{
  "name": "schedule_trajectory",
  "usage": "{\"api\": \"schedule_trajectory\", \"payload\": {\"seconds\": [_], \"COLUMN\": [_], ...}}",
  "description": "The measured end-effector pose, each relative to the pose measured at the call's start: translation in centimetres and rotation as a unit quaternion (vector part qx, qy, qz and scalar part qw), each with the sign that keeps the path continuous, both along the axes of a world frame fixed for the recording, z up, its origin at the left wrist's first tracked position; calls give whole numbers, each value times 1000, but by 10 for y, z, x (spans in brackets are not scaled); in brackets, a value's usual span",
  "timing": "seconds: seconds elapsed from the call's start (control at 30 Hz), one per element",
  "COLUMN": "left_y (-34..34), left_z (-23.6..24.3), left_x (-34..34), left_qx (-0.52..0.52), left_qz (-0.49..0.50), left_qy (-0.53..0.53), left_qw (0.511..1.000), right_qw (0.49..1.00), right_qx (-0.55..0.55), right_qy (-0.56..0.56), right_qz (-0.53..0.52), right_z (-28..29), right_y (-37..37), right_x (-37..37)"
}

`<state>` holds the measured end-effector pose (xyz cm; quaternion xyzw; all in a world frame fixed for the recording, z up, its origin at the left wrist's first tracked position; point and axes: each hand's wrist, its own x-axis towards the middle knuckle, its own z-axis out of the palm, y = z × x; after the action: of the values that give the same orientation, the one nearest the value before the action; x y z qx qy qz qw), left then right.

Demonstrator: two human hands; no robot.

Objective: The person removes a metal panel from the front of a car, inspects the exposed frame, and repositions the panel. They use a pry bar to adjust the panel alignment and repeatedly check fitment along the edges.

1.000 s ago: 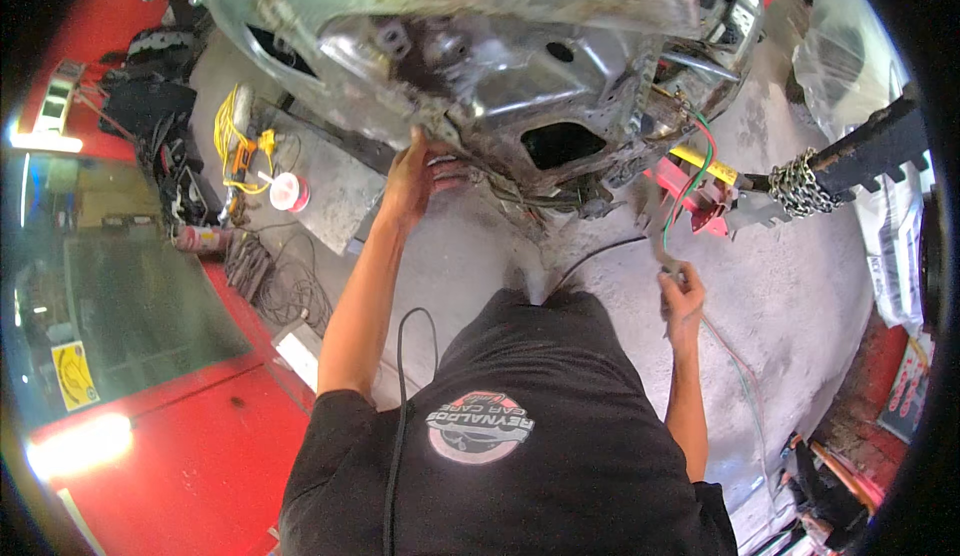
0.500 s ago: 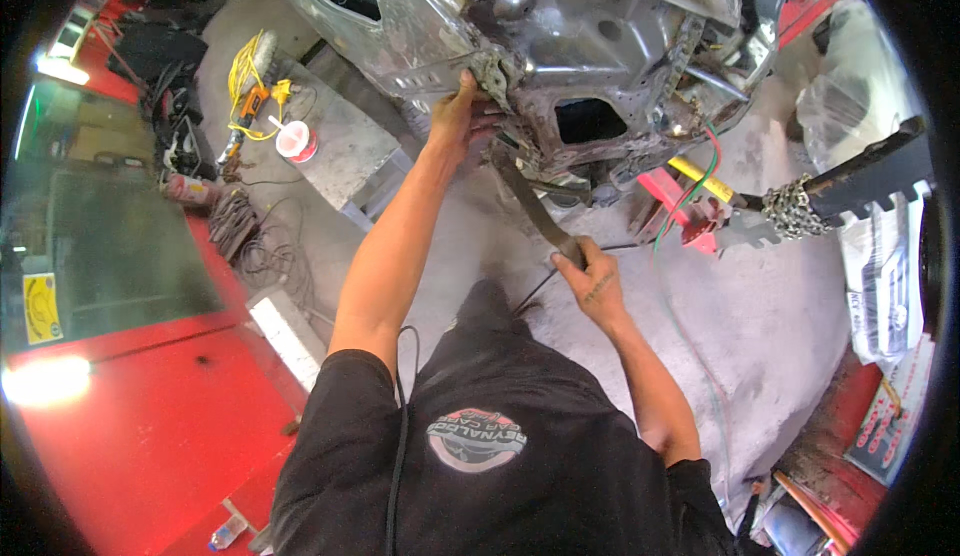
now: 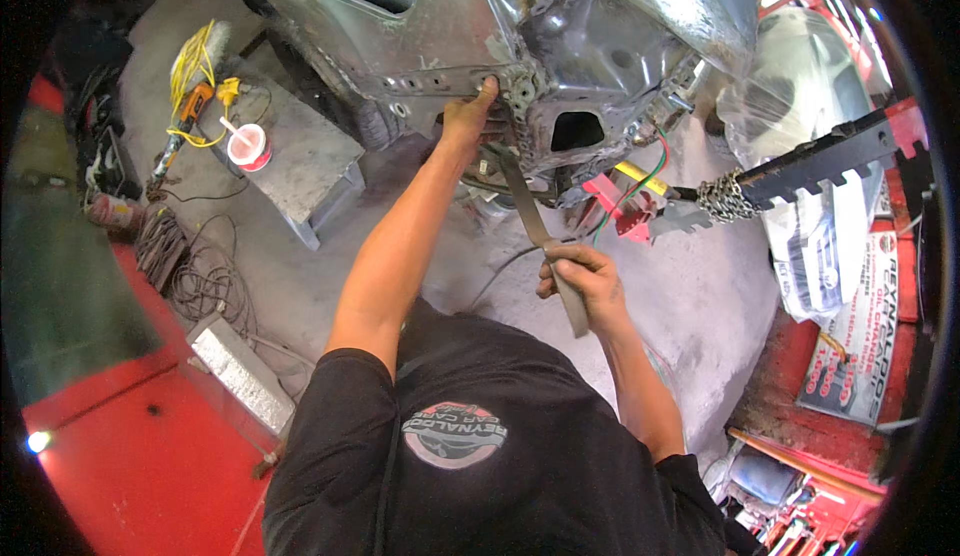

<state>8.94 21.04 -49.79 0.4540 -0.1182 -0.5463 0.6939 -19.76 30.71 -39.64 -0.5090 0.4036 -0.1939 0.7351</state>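
A bare-metal car body fills the upper middle. My left hand grips the lower flange of its panel, thumb raised on the metal and fingers curled behind the edge. My right hand, closer to me, is closed around a long flat metal strip. The strip slants up toward the body, just below my left hand; its far end reaches into the lower seam, and I cannot make out whether it touches.
A low grey bench bears a tub, orange power tool and yellow cord. Cables coil left beside a red car. Right are a red stand, chain, notched black beam and plastic-wrapped items.
My right hand has swung left and up, bringing the strip to the body below my left hand. My left hand stays at the panel edge while the view has shifted.
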Motion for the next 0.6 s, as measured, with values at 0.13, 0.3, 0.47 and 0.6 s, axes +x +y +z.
{"api": "schedule_trajectory", "payload": {"seconds": [0.13, 0.3, 0.47, 0.6], "left_y": [0, -3, -2, -1], "left_z": [2, -4, 1, -1], "left_x": [4, 11, 9, 11], "left_qx": [30, 31, 17, 38], "left_qz": [-8, -5, 22, 50], "left_qy": [-18, 6, -4, -35], "left_qw": [999, 1000, 1000, 997], "right_qw": [990, 949, 845, 855], "right_qx": [-41, -302, -478, -509], "right_qy": [-134, 85, 232, 50], "right_qz": [-30, 44, 64, -79], "right_z": [42, 79, 113, 145], "right_y": [20, 31, 22, -12], "right_x": [20, 34, 41, 32]}}
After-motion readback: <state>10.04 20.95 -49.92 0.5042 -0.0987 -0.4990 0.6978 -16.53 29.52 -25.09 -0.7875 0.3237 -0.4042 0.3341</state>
